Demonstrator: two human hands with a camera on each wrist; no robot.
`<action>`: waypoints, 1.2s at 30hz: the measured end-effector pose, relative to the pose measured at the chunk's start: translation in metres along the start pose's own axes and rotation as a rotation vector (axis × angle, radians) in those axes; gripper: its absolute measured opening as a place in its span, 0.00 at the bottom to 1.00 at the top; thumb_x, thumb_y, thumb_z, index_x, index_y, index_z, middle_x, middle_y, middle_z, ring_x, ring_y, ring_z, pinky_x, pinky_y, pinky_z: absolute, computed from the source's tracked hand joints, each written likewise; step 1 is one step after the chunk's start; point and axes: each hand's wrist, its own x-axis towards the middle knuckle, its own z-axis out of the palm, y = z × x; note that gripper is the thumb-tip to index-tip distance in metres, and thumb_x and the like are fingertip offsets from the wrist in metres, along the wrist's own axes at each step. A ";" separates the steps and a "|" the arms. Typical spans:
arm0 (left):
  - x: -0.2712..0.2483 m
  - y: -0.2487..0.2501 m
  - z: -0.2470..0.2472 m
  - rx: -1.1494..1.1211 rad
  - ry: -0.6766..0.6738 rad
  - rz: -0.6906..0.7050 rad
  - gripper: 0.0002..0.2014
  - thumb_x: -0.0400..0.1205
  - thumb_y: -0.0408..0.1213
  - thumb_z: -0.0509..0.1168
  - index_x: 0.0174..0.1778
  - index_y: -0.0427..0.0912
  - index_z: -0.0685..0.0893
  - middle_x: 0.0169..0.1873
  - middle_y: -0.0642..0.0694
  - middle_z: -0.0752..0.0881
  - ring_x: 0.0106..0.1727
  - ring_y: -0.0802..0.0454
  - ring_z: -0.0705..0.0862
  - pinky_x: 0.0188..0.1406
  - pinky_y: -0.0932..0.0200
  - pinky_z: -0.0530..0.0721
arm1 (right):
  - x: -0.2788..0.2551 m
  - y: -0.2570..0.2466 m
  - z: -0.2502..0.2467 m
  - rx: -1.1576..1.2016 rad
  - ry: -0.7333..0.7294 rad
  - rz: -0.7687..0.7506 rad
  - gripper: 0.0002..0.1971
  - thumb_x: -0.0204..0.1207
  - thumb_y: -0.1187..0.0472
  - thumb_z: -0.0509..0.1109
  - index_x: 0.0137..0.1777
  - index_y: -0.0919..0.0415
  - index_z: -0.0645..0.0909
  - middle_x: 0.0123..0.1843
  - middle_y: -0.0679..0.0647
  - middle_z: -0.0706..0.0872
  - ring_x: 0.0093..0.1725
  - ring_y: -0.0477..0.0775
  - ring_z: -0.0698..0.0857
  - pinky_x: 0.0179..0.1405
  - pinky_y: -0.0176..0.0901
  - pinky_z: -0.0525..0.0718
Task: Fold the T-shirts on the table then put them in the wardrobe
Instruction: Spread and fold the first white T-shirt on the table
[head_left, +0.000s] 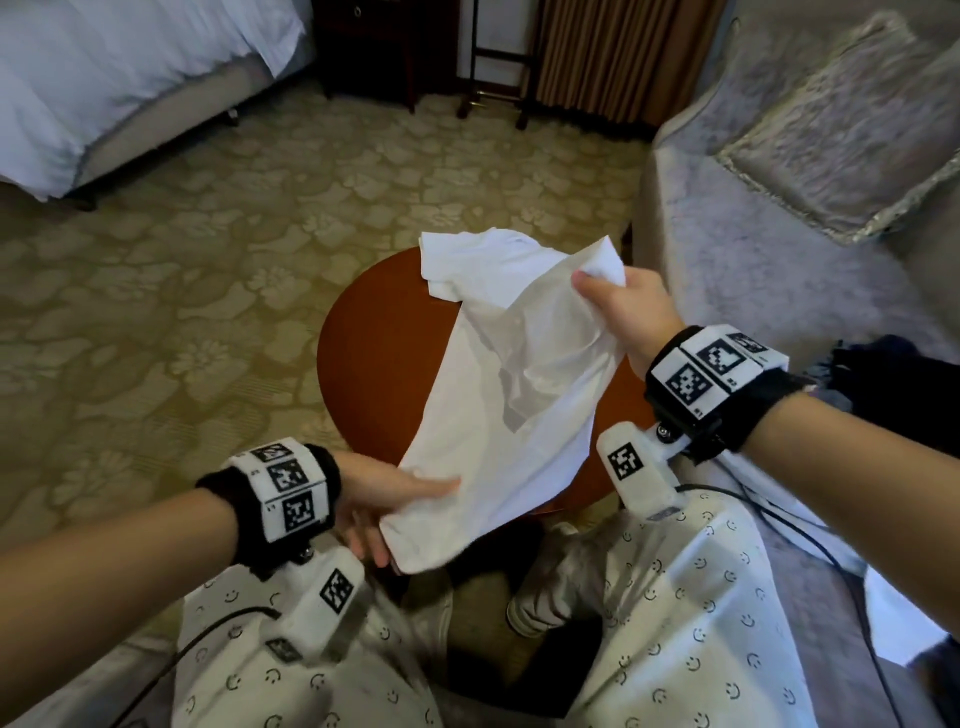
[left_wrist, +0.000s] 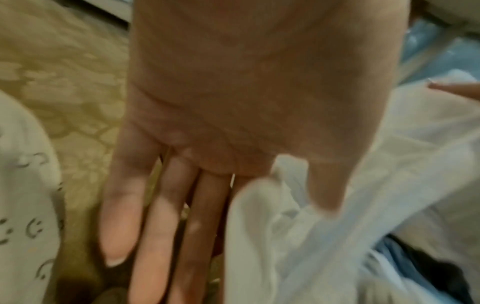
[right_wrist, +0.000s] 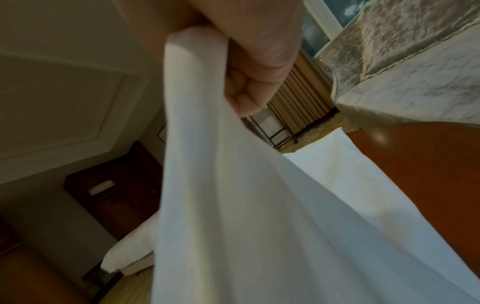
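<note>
One garment: we find a white T-shirt (head_left: 511, 374) stretched between both hands above the round brown table (head_left: 384, 364), its far end, at 12 o'clock, lying on the tabletop.
Right hand: at 2 o'clock of the table, the right hand (head_left: 631, 312) is a fist clenched round a bunched edge of the shirt, raised off the table; the right wrist view confirms curled fingers (right_wrist: 249, 98) on cloth.
Left hand: at 7 o'clock, the left hand (head_left: 384, 499) pinches the near hem, thumb on top, straight fingers (left_wrist: 161, 236) beneath.
Writing: we read no brand or print on the shirt; wristbands (head_left: 291, 491) carry black-and-white square code markers only; trousers (head_left: 691, 597) bear small smiley faces.
Hidden or unclear: the index finger is covered by cloth in the left wrist view, which is blurred; the table's near edge is hidden behind the shirt; the bed (head_left: 104, 78) at 10 o'clock and sofa (head_left: 779, 218) at 2 o'clock are cut off by the frame.
</note>
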 end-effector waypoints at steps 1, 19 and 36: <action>0.000 0.003 0.005 0.151 -0.039 -0.026 0.35 0.79 0.70 0.49 0.52 0.39 0.84 0.49 0.43 0.88 0.37 0.54 0.84 0.38 0.63 0.81 | -0.004 0.003 0.003 -0.007 -0.034 0.005 0.08 0.77 0.58 0.71 0.51 0.61 0.84 0.52 0.58 0.88 0.55 0.59 0.87 0.61 0.55 0.84; 0.016 0.003 0.013 0.095 0.030 0.056 0.08 0.79 0.28 0.70 0.35 0.33 0.79 0.24 0.44 0.88 0.26 0.57 0.87 0.26 0.69 0.83 | -0.018 0.013 0.020 -0.039 -0.209 -0.024 0.04 0.79 0.61 0.69 0.45 0.60 0.84 0.42 0.54 0.87 0.45 0.55 0.86 0.51 0.47 0.85; 0.000 0.044 0.006 0.181 0.258 0.531 0.35 0.76 0.43 0.74 0.77 0.42 0.66 0.72 0.47 0.74 0.71 0.51 0.74 0.65 0.63 0.72 | -0.028 0.011 0.029 -0.067 -0.259 -0.024 0.07 0.79 0.60 0.68 0.51 0.63 0.84 0.54 0.62 0.88 0.55 0.61 0.87 0.62 0.56 0.83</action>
